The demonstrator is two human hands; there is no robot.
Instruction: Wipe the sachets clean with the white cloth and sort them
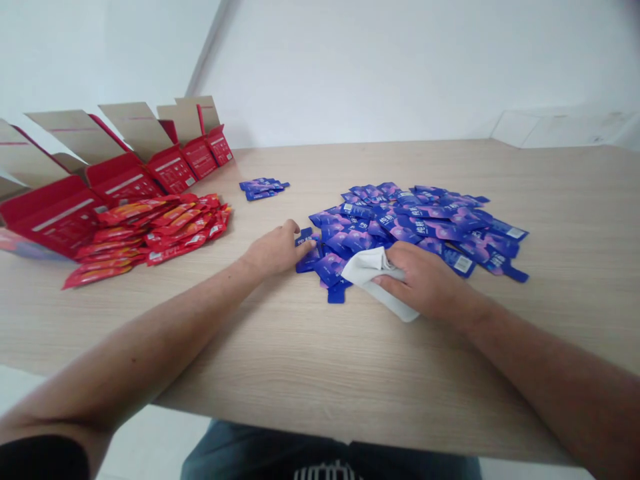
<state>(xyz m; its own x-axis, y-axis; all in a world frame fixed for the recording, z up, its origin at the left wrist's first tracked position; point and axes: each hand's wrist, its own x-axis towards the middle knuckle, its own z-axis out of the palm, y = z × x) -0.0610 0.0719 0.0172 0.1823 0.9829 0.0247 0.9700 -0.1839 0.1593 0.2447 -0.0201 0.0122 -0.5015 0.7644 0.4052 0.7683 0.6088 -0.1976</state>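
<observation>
A heap of shiny blue-purple sachets (pixel 400 223) lies spread on the table in front of me. My left hand (pixel 274 252) is at the heap's left edge, its thumb and fingers closed around the near side of one blue sachet (pixel 306 259). That sachet still lies against the others. Bunched in my right hand (pixel 425 280) is a folded white-grey cloth (pixel 367 267), held between thumb and fingers over the front of the heap. The cloth hides some sachets beneath it, and part of my right fingers is out of sight.
Red cartons (pixel 173 167) with raised flaps stand in a row at the left. Red-orange sachets (pixel 165 227) are piled before them. A small group of blue sachets (pixel 263 189) lies apart, farther back. A white wall (pixel 375 73) borders the wooden table (pixel 280 360).
</observation>
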